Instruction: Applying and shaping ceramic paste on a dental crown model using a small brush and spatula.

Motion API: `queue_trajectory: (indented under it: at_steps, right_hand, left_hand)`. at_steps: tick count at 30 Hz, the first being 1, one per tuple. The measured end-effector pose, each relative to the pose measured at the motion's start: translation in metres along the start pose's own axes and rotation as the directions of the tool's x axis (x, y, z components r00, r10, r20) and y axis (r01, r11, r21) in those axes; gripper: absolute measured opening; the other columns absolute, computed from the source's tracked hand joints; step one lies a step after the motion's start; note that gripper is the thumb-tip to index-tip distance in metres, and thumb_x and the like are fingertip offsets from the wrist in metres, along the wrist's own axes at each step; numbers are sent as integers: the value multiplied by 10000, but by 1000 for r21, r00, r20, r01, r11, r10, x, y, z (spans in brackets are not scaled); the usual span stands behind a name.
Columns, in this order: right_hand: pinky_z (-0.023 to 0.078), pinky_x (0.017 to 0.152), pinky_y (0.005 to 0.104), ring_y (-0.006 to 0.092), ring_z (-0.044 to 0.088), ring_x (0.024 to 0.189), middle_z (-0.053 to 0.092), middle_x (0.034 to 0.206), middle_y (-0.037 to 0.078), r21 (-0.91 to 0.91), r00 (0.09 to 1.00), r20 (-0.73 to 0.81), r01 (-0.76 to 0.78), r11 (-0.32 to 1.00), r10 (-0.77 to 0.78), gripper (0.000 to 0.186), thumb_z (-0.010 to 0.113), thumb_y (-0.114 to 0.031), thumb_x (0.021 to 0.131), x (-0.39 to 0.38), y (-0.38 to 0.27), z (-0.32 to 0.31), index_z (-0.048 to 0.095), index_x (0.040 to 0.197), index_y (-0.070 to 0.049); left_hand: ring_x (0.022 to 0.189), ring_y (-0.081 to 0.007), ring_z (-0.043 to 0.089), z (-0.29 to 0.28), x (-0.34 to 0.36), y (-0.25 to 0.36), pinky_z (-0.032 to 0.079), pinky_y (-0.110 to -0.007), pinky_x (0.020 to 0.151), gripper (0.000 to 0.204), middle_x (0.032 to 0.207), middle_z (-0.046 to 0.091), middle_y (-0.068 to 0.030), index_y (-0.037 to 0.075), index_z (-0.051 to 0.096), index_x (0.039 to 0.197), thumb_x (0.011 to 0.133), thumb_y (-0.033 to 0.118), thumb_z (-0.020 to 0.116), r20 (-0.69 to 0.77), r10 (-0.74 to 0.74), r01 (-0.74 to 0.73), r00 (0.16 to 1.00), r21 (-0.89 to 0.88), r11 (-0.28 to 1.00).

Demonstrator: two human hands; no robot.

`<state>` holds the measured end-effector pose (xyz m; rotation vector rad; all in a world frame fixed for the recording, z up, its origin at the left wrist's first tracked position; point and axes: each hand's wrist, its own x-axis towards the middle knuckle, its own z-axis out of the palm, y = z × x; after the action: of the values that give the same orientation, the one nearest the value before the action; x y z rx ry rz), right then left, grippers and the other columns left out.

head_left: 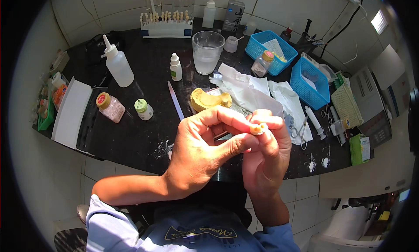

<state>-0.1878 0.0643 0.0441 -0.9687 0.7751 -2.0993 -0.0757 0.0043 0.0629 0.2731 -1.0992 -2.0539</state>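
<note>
My left hand [198, 149] and my right hand [268, 154] meet above the front part of the black table. Between their fingertips they pinch a small whitish dental crown piece [258, 129], which has yellowish hollows facing up. Both hands are closed, and fingers cover part of the piece. Just beyond my left hand sits a yellow dental cast [204, 99], its near side hidden by my fingers. A tool with a pale purple handle [176, 100] lies left of the cast, its near end behind my left hand. White tissue [248, 88] spreads behind my right hand.
Left stand a squeeze bottle [120, 68], a gold-capped jar [111, 108], a green-capped bottle [144, 110] and a dropper bottle [176, 68]. A glass of liquid [207, 55] and a tooth rack [166, 30] stand behind. Blue baskets [312, 88], a syringe [315, 123] and scissors [301, 133] are right.
</note>
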Motion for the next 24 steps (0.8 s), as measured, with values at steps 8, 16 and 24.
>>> queue_trajectory:
  at_steps: [8, 16, 24]
  right_hand:
    - [501, 703, 264, 145, 635, 777, 663, 867, 124, -147, 979, 144, -122, 982, 143, 114, 602, -68, 858, 47, -34, -8, 561, 922, 17]
    - [510, 724, 214, 78, 616, 782, 647, 842, 71, -548, 910, 227, -176, 818, 348, 98, 629, -62, 859, 88, -19, -25, 599, 906, 19]
    - [512, 767, 228, 107, 623, 830, 645, 896, 110, -561, 898, 288, -122, 819, 331, 98, 618, -19, 848, 86, -9, -27, 583, 908, 50]
  left_hand:
    - [1037, -226, 530, -36, 20, 55, 443, -332, 830, 666, 1154, 545, -96, 23, 487, 1193, 626, 157, 810, 282, 198, -276, 939, 959, -60]
    - [954, -280, 557, -53, 40, 44, 450, -377, 844, 629, 1036, 582, -110, 35, 500, 1141, 634, 235, 816, 155, 7, -154, 988, 986, -64]
    - [1093, -195, 560, -61, 47, 40, 445, -310, 950, 599, 1182, 560, -139, 2, 520, 1192, 670, 98, 798, 66, -45, -18, 997, 737, 676]
